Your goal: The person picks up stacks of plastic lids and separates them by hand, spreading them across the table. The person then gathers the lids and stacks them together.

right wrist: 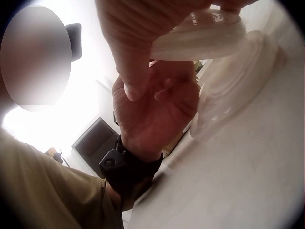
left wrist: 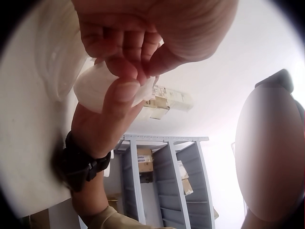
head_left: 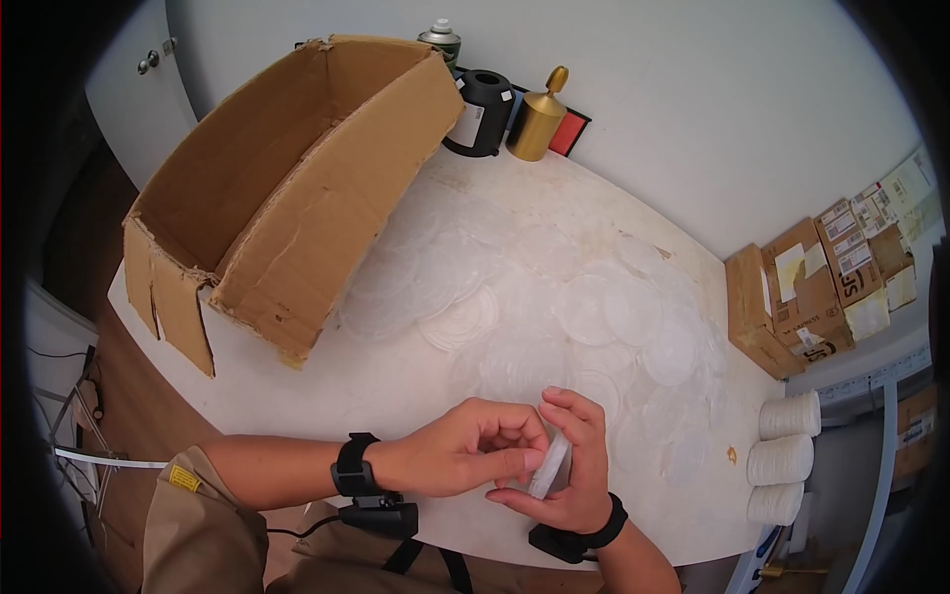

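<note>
A short stack of round, translucent white plastic lids (head_left: 549,467) is held on edge near the table's front. My right hand (head_left: 586,465) grips the stack, thumb below and fingers above. From the other side, my left hand (head_left: 475,445) has its fingers curled in, with thumb and fingertips pinching the stack's edge. The left wrist view shows the lids (left wrist: 93,87) between both hands' fingertips. In the right wrist view, the lids (right wrist: 200,42) lie across the right hand's grip. Many similar loose lids (head_left: 594,307) are spread over the white table (head_left: 396,401) just beyond the hands.
A large open cardboard box (head_left: 327,228) stands at the back left. Behind it are a spray can (head_left: 441,40), a black canister (head_left: 482,111) and a gold canister (head_left: 534,127). Several white stacks of discs (head_left: 782,460) line the right edge, below shipping cartons (head_left: 802,287).
</note>
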Demonstrator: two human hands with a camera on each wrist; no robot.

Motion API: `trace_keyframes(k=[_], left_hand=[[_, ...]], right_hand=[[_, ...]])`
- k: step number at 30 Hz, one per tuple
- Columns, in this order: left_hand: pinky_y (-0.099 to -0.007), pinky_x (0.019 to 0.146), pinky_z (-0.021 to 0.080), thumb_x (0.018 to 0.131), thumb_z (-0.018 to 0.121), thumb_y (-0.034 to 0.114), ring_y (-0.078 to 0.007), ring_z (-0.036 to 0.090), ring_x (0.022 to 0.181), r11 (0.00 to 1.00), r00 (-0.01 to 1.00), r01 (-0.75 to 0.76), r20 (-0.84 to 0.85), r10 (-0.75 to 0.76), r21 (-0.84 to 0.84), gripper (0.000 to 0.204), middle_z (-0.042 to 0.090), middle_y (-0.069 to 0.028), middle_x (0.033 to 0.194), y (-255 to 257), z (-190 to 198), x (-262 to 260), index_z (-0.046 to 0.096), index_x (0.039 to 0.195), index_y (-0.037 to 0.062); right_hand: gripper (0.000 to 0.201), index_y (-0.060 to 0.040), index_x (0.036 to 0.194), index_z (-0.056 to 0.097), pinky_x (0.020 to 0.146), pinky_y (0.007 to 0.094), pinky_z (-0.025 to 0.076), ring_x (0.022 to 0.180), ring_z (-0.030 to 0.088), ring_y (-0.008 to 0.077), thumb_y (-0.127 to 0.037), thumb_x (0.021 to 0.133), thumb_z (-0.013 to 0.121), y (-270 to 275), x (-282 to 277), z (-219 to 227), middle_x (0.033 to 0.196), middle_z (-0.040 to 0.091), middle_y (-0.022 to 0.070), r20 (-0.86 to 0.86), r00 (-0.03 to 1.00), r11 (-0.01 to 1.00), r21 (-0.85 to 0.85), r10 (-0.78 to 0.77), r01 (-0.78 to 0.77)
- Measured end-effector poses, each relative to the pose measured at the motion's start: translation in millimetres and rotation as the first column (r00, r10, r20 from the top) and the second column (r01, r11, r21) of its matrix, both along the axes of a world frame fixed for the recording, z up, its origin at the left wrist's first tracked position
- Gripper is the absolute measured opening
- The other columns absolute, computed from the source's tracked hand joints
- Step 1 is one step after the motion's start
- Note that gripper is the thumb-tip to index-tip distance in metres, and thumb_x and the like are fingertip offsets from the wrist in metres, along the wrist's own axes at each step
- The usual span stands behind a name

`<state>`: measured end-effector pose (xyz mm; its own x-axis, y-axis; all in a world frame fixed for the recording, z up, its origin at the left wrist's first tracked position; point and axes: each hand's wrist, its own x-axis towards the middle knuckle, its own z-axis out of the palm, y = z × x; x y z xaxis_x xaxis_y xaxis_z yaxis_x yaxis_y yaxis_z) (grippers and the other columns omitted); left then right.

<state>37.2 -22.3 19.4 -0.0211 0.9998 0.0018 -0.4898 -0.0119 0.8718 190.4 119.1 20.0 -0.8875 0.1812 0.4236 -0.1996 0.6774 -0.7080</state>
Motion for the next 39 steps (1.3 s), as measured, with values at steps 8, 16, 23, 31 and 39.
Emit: trace_keyframes(k=[8, 16, 23, 31, 39], left_hand=[[-0.023, 0.07, 0.046, 0.102, 0.056, 0.011, -0.0053, 0.055, 0.078, 0.999, 0.999, -0.002, -0.034, 0.003, 0.044, 0.008, 0.06, 0.0004, 0.087, 1, -5, 3, 0.057, 0.102, 0.0027], [-0.0227, 0.066, 0.045, 0.101, 0.054, 0.009, -0.0054, 0.052, 0.073, 0.999, 0.998, -0.046, -0.032, 0.045, -0.007, 0.007, 0.058, -0.0004, 0.083, 1, -5, 1, 0.054, 0.099, 0.0026], [-0.0238, 0.068, 0.048, 0.1, 0.053, 0.008, -0.0068, 0.056, 0.074, 0.999, 0.999, -0.037, 0.0, 0.037, -0.037, 0.007, 0.06, -0.0009, 0.083, 1, 3, -3, 0.055, 0.098, 0.002], [-0.0231, 0.064, 0.047, 0.101, 0.054, 0.009, -0.0054, 0.057, 0.07, 0.99, 0.993, -0.098, -0.071, 0.092, -0.098, 0.006, 0.06, 0.0004, 0.08, 2, 8, -8, 0.055, 0.097, 0.0034], [-0.0221, 0.063, 0.047, 0.101, 0.056, 0.008, -0.004, 0.056, 0.07, 0.971, 0.966, -0.24, -0.102, 0.239, -0.002, 0.006, 0.058, 0.0017, 0.081, 6, 5, -15, 0.055, 0.096, 0.0035]], right_hand=[[0.099, -0.0069, 0.142, 0.047, 0.1, 0.0444, 0.049, 0.124, 0.05, 0.0351, -0.024, 0.059, 0.099, 0, 1, 0, 0.138, 0.046, 0.0203, 0.004, 1.0, 1.0, 0.002, 0.008, -0.008], [0.088, -0.01, 0.132, 0.051, 0.103, 0.0447, 0.044, 0.126, 0.049, 0.034, -0.027, 0.06, 0.099, 2, 4, -4, 0.138, 0.046, 0.0188, -0.049, 0.999, 1.0, -0.012, -0.013, 0.012], [0.08, -0.0103, 0.127, 0.051, 0.104, 0.0466, 0.043, 0.127, 0.048, 0.0354, -0.021, 0.062, 0.096, 3, 5, -3, 0.137, 0.046, 0.0189, -0.074, 0.997, 1.0, 0.0, -0.028, 0.028], [0.067, -0.012, 0.117, 0.05, 0.107, 0.0518, 0.041, 0.128, 0.047, 0.0366, -0.019, 0.065, 0.091, 8, 10, -8, 0.134, 0.045, 0.018, -0.186, 0.979, 0.996, 0.001, -0.089, 0.091], [0.07, -0.0118, 0.119, 0.045, 0.108, 0.0499, 0.04, 0.127, 0.047, 0.0338, -0.015, 0.064, 0.088, 13, 14, -12, 0.133, 0.044, 0.0165, -0.304, 0.939, 0.987, -0.038, -0.163, 0.159]])
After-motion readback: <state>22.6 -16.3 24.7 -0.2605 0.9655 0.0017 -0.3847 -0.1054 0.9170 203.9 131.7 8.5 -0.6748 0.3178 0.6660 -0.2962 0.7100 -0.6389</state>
